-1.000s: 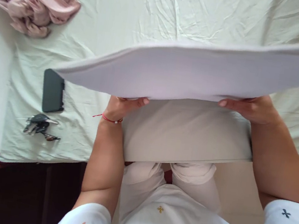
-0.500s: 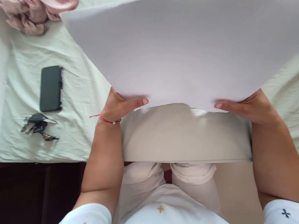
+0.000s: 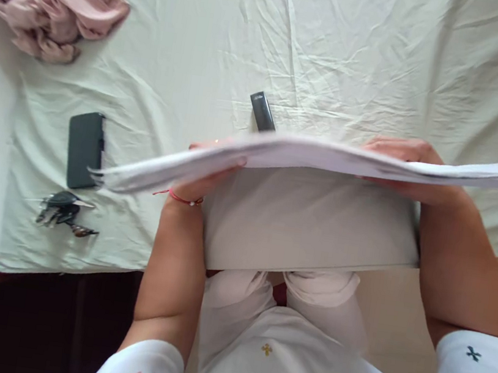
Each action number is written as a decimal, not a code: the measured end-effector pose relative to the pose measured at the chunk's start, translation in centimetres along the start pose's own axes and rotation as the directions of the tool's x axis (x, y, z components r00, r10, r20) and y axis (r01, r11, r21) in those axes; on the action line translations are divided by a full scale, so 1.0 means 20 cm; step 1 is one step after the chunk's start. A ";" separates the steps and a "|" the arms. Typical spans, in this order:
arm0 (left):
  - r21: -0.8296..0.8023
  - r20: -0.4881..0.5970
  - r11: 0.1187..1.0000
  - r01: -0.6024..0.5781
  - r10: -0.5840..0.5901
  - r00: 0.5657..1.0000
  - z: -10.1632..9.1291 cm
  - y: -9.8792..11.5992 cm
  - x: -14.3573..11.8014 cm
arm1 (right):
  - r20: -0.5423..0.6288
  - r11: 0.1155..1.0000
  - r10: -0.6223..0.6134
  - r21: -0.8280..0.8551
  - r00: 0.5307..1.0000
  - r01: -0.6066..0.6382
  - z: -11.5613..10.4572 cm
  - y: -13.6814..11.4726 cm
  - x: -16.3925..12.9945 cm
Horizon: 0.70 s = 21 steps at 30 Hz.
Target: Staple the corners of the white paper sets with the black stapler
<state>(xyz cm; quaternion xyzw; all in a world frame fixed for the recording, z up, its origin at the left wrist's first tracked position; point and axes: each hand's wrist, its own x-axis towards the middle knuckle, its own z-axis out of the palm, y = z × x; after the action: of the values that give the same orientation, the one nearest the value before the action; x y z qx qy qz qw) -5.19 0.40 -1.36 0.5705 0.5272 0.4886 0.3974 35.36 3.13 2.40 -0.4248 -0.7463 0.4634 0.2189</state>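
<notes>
The sheaf of white paper, at the centre, has tipped from face-on to nearly edge-on, baring a slim black device toward eleven o'clock; the bundle appears to be mid-handling. The left hand, at eight o'clock, and right hand, at three, pinch it between thumbs and fingers. The device's pale marking is too small to read.

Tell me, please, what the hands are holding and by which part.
Paper: the left hand and the right hand each grip it inward of one end, thumbs on the near side, fingers on the far side.
</notes>
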 end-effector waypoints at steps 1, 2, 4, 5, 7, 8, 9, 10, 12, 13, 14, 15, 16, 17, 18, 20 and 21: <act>0.014 -0.045 1.000 0.018 -0.017 0.999 0.01 -0.01 -0.01 | -0.054 1.000 0.002 -0.006 0.999 -0.002 0.01 0.01 0.00; 0.027 -0.070 0.999 0.029 -0.027 0.997 0.01 -0.01 -0.01 | -0.114 1.000 0.011 0.000 0.993 -0.011 0.02 0.02 -0.01; 0.043 -0.074 0.999 0.033 -0.030 0.997 0.02 0.00 -0.03 | -0.217 0.999 0.025 0.031 0.976 -0.018 0.04 0.03 -0.01; 0.045 -0.064 0.999 0.026 -0.023 0.998 0.02 0.01 -0.03 | -0.254 0.999 0.024 0.048 0.967 -0.012 0.05 0.04 -0.01; 0.048 -0.022 0.999 0.004 -0.003 1.000 0.01 0.03 -0.04 | -0.284 0.997 0.027 0.078 0.959 -0.005 0.06 0.04 -0.01; 0.049 -0.006 0.999 -0.003 0.004 1.000 0.00 0.04 -0.04 | -0.279 0.995 0.040 0.094 0.959 -0.014 0.06 0.03 -0.01; 0.050 0.009 0.999 -0.005 0.005 1.000 0.00 0.04 -0.04 | -0.262 0.994 0.060 0.108 0.963 -0.033 0.06 0.03 -0.01; 0.049 0.026 0.999 -0.002 0.001 1.000 -0.01 0.04 -0.04 | -0.238 0.991 0.088 0.118 0.967 -0.061 0.06 0.03 -0.01; 0.049 0.056 0.999 0.015 -0.018 0.998 -0.01 0.03 -0.02 | -0.192 0.984 0.142 0.132 0.971 -0.118 0.05 0.03 -0.02; 0.054 0.065 0.998 0.026 -0.030 0.997 -0.01 0.02 -0.02 | -0.178 0.982 0.156 0.134 0.972 -0.133 0.05 0.03 -0.02; 0.060 0.068 0.998 0.033 -0.038 0.997 -0.01 0.01 -0.01 | -0.173 0.982 0.158 0.133 0.972 -0.136 0.05 0.03 -0.02; 0.063 0.066 0.997 0.035 -0.039 0.997 -0.01 0.00 -0.01 | -0.176 0.983 0.153 0.131 0.972 -0.131 0.05 0.03 -0.02; 0.063 0.062 0.997 0.033 -0.037 0.997 -0.01 0.00 -0.01 | -0.187 0.983 0.146 0.135 0.972 -0.122 0.05 0.02 -0.02; 0.056 0.054 0.998 0.027 -0.030 0.998 -0.01 0.00 -0.01 | -0.204 0.983 0.140 0.144 0.969 -0.112 0.05 0.02 -0.02; 0.045 0.054 0.999 0.020 -0.023 0.998 0.00 0.01 -0.01 | -0.220 0.982 0.141 0.154 0.965 -0.108 0.05 0.02 -0.02; 0.026 0.063 1.000 0.016 -0.017 0.998 0.01 0.02 -0.01 | -0.235 0.976 0.163 0.180 0.958 -0.121 0.06 0.01 -0.03; 0.024 0.064 1.000 0.011 -0.012 0.998 0.02 0.02 -0.01 | -0.232 0.971 0.178 0.197 0.956 -0.133 0.06 0.01 -0.03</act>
<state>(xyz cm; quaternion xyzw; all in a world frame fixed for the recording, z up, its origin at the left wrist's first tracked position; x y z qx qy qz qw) -4.74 0.16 -1.01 0.5876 0.5232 0.4613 0.4101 34.90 2.04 1.66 -0.5157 -0.6324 0.4876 0.3106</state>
